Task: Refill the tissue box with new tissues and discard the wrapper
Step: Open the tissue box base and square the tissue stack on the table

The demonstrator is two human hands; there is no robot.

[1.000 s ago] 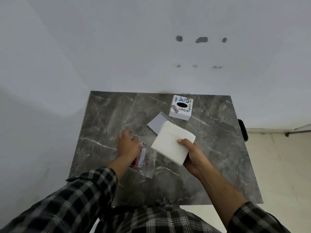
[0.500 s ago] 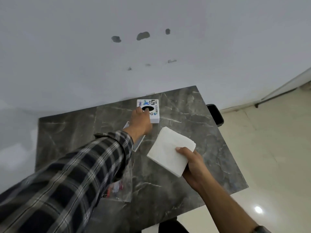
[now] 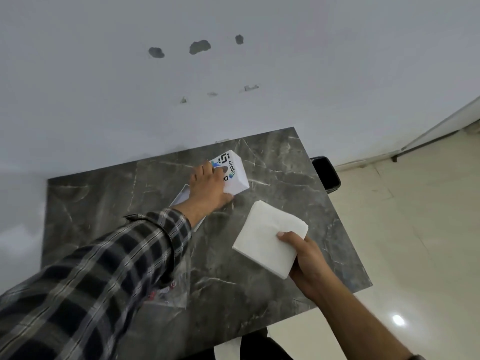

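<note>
Gripping tissue box [image 3: 235,175] and tissues [image 3: 270,237] (separate hands) over marble table [image 3: 259,281].

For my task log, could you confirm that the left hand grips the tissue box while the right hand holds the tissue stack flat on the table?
Not quite: the head view shows the right hand holding the tissue stack raised above the table, not flat on it. The left hand does grip the tissue box.

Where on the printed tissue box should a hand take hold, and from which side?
Grip the tissue box by two opposite side walls, coming from above on its near side as the left hand does: it is a small cube, its flat walls clear of the tissue stack.
</note>
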